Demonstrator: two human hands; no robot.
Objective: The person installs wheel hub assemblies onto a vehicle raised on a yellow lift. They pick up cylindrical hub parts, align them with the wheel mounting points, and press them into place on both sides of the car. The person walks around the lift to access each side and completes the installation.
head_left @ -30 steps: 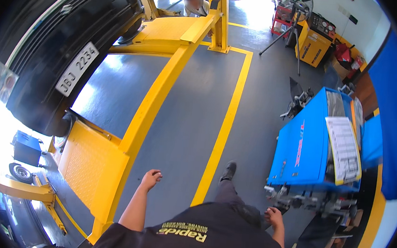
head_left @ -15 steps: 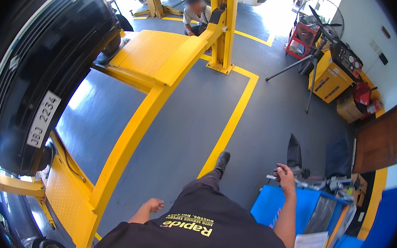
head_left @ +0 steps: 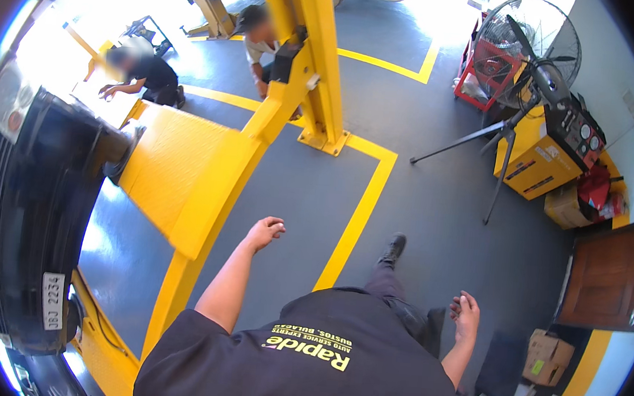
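My left hand [head_left: 266, 233] hangs over the grey floor beside the yellow lift beam [head_left: 215, 212]. Its fingers are loosely bent, and nothing shows in them. On the other side, my right hand [head_left: 465, 315] is raised by my hip, fingers curled but apart, with no object visible in it. Neither hand touches anything. A black car [head_left: 28, 220] rests on the yellow lift platform [head_left: 178, 161] to my left. My boot [head_left: 395, 247] is on the floor ahead, right of the yellow floor line [head_left: 352, 230].
One person [head_left: 258, 41] crouches behind the lift post [head_left: 322, 87]; another person [head_left: 151, 77] bends at the platform's far end. A stand fan [head_left: 542, 78] spreads its legs at right, near a yellow machine [head_left: 544, 152]. Cardboard boxes [head_left: 548, 358] lie by a brown door [head_left: 608, 280].
I have walked forward; the blue bench at my right has left the view. My left arm has swung forward. A white item seen at my right hand earlier no longer shows. A second person has appeared.
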